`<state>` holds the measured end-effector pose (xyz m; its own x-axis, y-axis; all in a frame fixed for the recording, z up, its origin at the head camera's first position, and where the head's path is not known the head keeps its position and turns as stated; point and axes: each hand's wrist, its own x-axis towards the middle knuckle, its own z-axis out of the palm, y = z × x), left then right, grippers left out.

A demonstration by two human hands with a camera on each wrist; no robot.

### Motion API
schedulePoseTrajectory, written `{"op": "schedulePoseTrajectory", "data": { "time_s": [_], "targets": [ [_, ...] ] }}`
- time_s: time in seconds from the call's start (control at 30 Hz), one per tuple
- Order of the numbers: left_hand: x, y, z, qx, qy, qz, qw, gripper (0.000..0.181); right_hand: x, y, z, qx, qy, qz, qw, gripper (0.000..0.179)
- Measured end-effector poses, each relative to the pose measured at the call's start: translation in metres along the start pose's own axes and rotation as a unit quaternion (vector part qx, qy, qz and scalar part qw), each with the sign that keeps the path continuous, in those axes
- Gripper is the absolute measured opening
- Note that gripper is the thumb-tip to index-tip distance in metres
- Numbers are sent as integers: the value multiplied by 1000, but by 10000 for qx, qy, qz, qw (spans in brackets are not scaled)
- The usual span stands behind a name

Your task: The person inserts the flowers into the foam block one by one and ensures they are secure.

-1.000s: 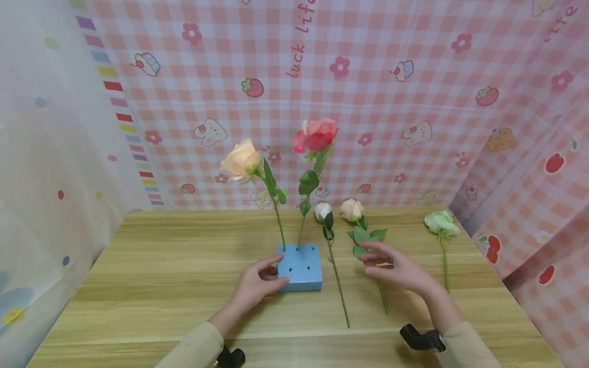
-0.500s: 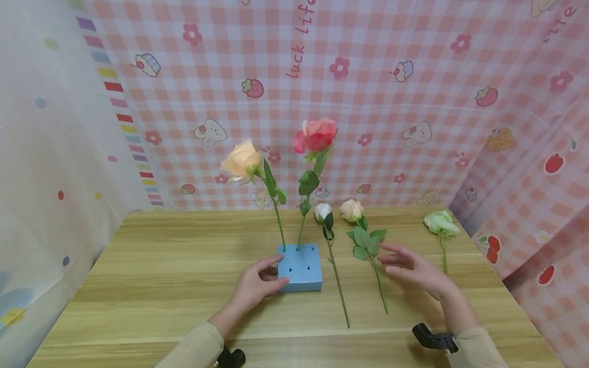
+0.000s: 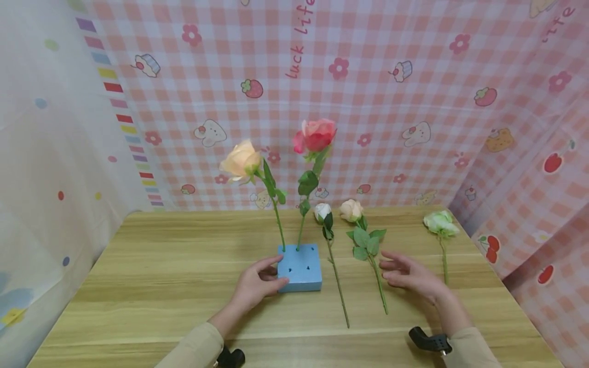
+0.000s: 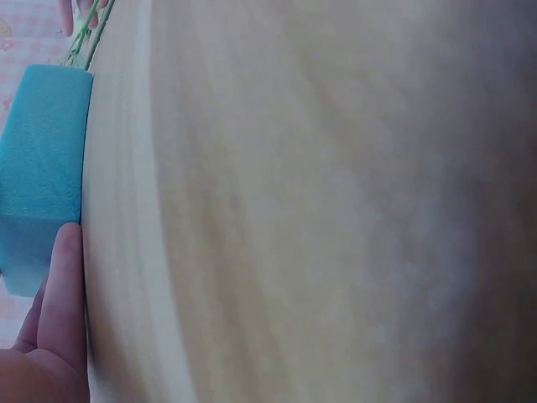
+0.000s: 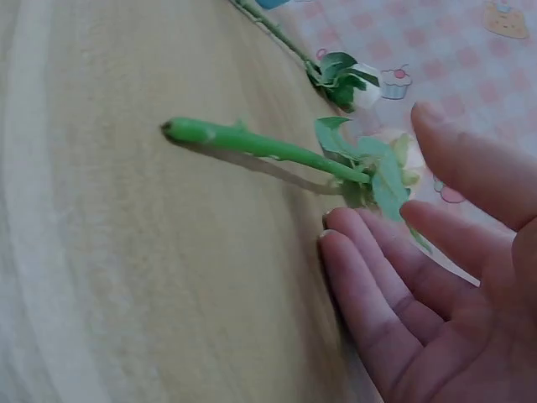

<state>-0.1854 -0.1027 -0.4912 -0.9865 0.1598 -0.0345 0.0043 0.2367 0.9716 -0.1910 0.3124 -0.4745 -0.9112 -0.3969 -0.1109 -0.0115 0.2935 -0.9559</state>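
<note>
A blue foam block [image 3: 300,266] with small holes in its top stands on the table. Its left side is held by my left hand [image 3: 258,281], thumb at the front corner and index finger at the back one. Two roses rise upright from its rear holes: a peach rose [image 3: 243,160] on the left and a pink rose [image 3: 315,136]. Just right of the stem of a lying pale peach rose [image 3: 378,278], my right hand [image 3: 411,276] hovers with relaxed fingers, holding nothing. The right wrist view shows that green stem [image 5: 252,144] beyond the fingertips.
Between the block and the pale peach rose lies a white rose [image 3: 338,281], its stem pointing toward me. A pale green rose [image 3: 440,223] lies at the far right of the wooden table [image 3: 184,255]. A pink checked cloth [image 3: 386,153] hangs behind.
My right hand has moved off the pale peach rose's leaves to the right, then a little nearer to me, uncovering leaves and stem. The left hand and block have stayed still.
</note>
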Motion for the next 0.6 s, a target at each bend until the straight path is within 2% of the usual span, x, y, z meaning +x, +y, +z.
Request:
{"op": "schedulePoseTrajectory", "data": {
  "time_s": [0.17, 0.6],
  "targets": [
    [1, -2, -1, 35, 11, 32, 10000, 57, 2, 1, 4, -237, 72, -22, 9997, 72],
    [0, -1, 0, 125, 20, 43, 9999, 57, 9, 9, 13, 55, 232, 57, 9997, 71]
  ]
}}
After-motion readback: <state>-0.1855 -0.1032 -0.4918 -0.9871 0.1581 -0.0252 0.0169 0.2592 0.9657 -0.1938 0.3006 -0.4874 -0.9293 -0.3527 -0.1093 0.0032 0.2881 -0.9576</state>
